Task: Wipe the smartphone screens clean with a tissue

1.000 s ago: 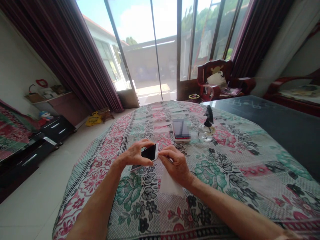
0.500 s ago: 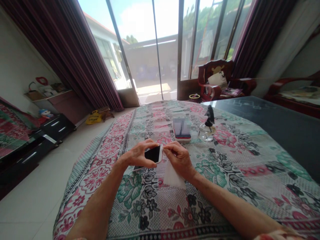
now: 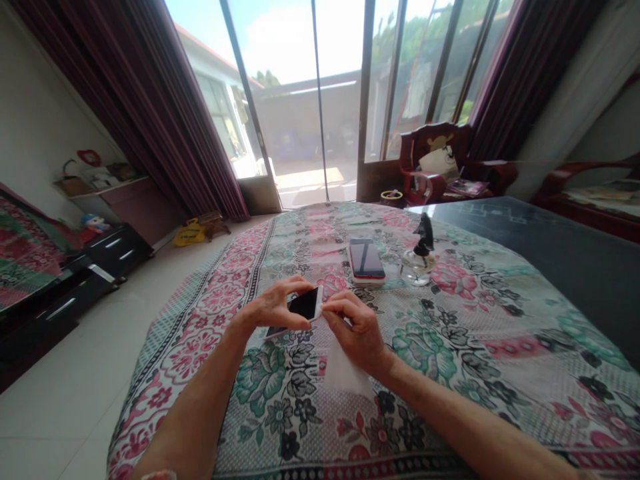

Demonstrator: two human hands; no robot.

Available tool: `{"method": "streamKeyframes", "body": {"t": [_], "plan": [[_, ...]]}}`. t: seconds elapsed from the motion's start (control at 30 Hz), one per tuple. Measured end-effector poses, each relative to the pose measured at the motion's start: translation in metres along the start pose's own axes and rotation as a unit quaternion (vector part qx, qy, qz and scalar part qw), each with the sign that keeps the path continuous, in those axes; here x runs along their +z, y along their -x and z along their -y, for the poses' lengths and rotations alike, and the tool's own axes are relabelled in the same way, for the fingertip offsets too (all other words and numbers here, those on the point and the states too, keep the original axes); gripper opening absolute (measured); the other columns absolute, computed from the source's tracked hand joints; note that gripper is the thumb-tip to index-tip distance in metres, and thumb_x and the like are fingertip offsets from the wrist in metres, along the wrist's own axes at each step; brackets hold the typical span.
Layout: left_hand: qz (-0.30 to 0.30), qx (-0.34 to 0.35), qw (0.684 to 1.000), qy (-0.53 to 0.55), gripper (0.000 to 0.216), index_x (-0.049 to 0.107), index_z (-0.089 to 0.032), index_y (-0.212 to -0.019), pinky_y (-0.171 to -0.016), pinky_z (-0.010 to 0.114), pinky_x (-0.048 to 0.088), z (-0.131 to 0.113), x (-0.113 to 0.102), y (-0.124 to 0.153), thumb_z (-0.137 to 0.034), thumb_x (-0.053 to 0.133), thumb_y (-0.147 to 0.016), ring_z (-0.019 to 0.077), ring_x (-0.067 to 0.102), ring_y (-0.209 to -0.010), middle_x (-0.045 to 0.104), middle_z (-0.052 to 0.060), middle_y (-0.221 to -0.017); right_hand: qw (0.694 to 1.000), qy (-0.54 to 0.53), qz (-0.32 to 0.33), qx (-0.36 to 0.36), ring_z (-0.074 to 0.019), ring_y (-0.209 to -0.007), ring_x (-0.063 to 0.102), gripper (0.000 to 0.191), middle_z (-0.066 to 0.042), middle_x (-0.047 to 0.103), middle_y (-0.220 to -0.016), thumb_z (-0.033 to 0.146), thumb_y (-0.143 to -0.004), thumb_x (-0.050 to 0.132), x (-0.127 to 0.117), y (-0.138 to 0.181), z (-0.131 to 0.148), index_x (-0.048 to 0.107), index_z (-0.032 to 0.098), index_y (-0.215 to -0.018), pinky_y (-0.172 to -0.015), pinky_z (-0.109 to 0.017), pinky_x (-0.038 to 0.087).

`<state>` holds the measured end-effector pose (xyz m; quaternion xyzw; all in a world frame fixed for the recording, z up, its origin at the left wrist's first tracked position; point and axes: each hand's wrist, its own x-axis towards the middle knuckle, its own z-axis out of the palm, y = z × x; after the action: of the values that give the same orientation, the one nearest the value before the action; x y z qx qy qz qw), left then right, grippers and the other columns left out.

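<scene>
My left hand grips a white smartphone with a dark screen, thumb along the near edge and fingers along the far edge. At the phone's right end, my right hand pinches a thin white tissue, its fingertips touching the phone's edge. The rest of the tissue hangs below that hand onto the patterned tablecloth. Part of another flat, dark-faced device shows under my left hand, mostly hidden.
Beyond my hands lies a stack of phones, a red-edged one on top. Right of it stands a clear spray bottle with a black trigger head. A dark table adjoins at the right, near a wooden armchair.
My right fingertips have shifted slightly left and down along the phone's end, with the tissue still pinched. The phone's held end has dipped a little. The camera view has moved slightly.
</scene>
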<state>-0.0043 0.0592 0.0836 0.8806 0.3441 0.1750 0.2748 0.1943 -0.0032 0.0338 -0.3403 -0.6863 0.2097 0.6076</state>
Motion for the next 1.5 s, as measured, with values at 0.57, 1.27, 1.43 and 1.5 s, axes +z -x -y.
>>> {"method": "streamKeyframes", "body": {"t": [0.57,1.27,1.43,1.5], "plan": [[0.027,0.011,0.999,-0.022,0.065,0.06,-0.021,-0.116,-0.085,0.036,0.046,-0.007,0.011,-0.003,-0.035,0.08,-0.056,0.0224,0.056,-0.095,0.057,0.004,-0.105,0.998,0.02,-0.01,0.056,-0.0147,-0.073,0.059,0.009,-0.004,0.062,-0.079,0.021,-0.083,0.06,-0.008,-0.006,-0.025,0.067,0.019,-0.079,-0.066,-0.027,0.047],[0.003,-0.007,1.0,-0.007,0.06,0.061,-0.023,-0.113,-0.09,0.038,0.044,0.006,0.003,0.0,-0.034,0.079,-0.057,0.0236,0.055,-0.099,0.058,0.003,-0.106,1.0,-0.013,0.018,0.012,-0.0155,-0.077,0.059,0.009,-0.004,0.062,-0.08,0.016,-0.083,0.059,0.0,0.002,-0.002,0.066,0.02,-0.081,-0.069,-0.028,0.047],[0.017,0.006,1.0,-0.011,0.061,0.061,-0.021,-0.112,-0.086,0.036,0.045,-0.004,0.007,-0.001,-0.033,0.08,-0.056,0.0226,0.056,-0.096,0.058,0.003,-0.105,0.999,0.001,0.002,0.046,-0.0154,-0.075,0.058,0.009,-0.004,0.063,-0.08,0.02,-0.084,0.059,-0.005,-0.002,-0.015,0.067,0.02,-0.078,-0.068,-0.028,0.047],[0.026,0.015,0.999,-0.013,0.059,0.062,-0.02,-0.11,-0.084,0.035,0.045,-0.008,0.008,-0.002,-0.034,0.08,-0.055,0.0224,0.056,-0.094,0.058,0.004,-0.104,0.998,0.008,-0.003,0.058,-0.0152,-0.074,0.058,0.009,-0.004,0.063,-0.08,0.021,-0.083,0.059,-0.007,-0.004,-0.021,0.067,0.02,-0.079,-0.067,-0.028,0.047]]}}
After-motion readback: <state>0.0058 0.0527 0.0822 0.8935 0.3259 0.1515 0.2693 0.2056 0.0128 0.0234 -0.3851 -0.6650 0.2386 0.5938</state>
